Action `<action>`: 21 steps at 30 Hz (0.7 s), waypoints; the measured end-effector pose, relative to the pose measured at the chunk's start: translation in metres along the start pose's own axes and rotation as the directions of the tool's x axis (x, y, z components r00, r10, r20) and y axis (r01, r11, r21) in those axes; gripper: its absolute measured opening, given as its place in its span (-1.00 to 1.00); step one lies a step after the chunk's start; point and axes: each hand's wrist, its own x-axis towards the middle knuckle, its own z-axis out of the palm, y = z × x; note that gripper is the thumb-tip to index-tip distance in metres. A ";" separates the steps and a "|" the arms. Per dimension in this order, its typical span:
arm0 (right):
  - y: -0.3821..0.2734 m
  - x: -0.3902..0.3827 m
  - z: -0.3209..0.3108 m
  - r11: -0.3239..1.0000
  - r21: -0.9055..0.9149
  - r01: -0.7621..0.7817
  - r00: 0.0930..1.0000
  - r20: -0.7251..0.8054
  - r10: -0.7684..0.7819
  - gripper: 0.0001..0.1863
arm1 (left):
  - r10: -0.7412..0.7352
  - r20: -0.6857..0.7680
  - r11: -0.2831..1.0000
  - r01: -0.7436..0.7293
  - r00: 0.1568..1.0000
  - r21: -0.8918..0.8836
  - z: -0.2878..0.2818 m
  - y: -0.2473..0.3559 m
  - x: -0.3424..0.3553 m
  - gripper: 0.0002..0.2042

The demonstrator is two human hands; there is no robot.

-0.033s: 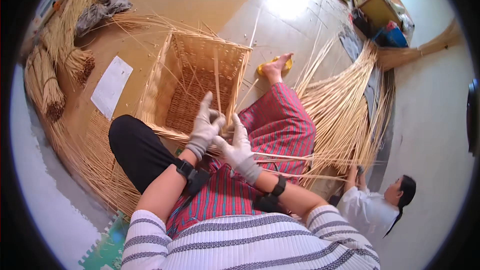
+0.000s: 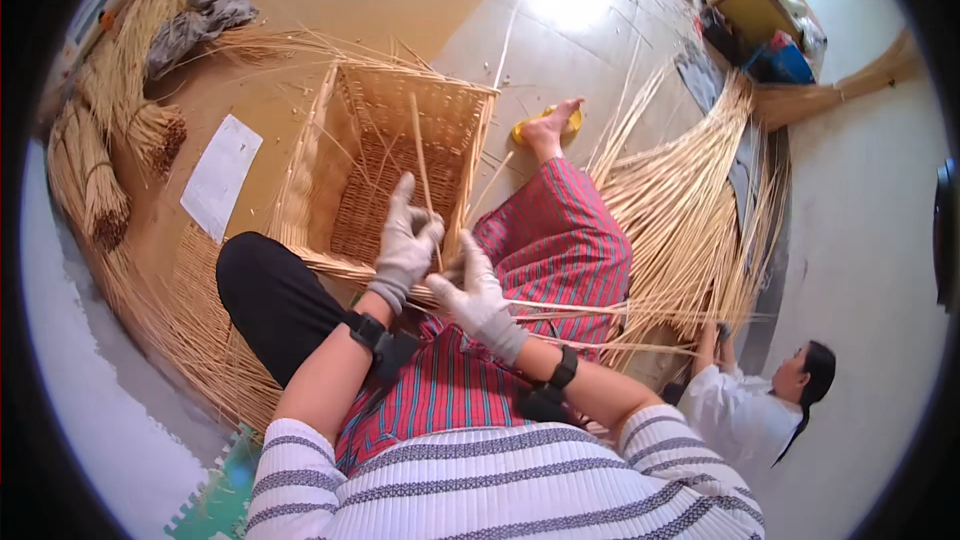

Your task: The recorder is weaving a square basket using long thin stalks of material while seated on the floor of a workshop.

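Observation:
A square wicker basket (image 2: 465,125) with a browner woven bottom stands tilted in front of my knees. My left hand (image 2: 405,250), in a pale work glove, is at its near right corner. Its fingers are closed on a wicker strand (image 2: 420,155) that sticks up over the basket. Close beside it, my gloved right hand (image 2: 478,300) is at the same corner, thumb and forefinger stretched and apart; its other fingers are partly hidden. Long pale strands (image 2: 565,312) run from beside this hand toward the right. The weaving between the hands is mostly covered.
A large spread of loose wicker strands (image 2: 670,230) lies at the right, where another person (image 2: 755,405) sits reaching toward it. Tied wicker bundles (image 2: 95,185) and a grey cloth (image 2: 205,15) lie at the left. A white sheet (image 2: 222,175) is on the floor beside the basket.
The upright strand leans more to the left now. Both hands have shifted slightly, and the basket appears a little farther left.

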 end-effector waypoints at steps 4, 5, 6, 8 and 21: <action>-0.003 -0.007 -0.008 0.944 -0.289 0.158 0.928 0.369 -0.042 0.13 | 0.093 -0.037 0.983 -0.098 0.995 -0.154 -0.009 0.039 0.045 -0.32; -0.006 -0.007 -0.008 0.945 -0.282 0.167 0.936 0.345 -0.062 0.13 | 0.065 -0.085 0.984 -0.078 0.994 -0.161 -0.013 0.049 0.056 -0.36; -0.010 -0.007 -0.007 0.923 -0.337 0.188 0.918 0.394 -0.044 0.15 | 0.035 -0.055 0.985 -0.044 0.998 -0.167 -0.019 0.058 0.066 -0.45; -0.015 -0.004 -0.008 0.905 -0.377 0.198 0.890 0.456 -0.005 0.14 | -0.059 0.028 0.998 0.060 0.998 -0.017 -0.026 0.069 0.078 -0.49; -0.013 0.019 -0.011 0.912 -0.344 0.221 0.794 0.607 0.037 -0.23 | -0.364 0.416 0.845 0.107 0.833 0.524 -0.054 0.028 0.082 -0.68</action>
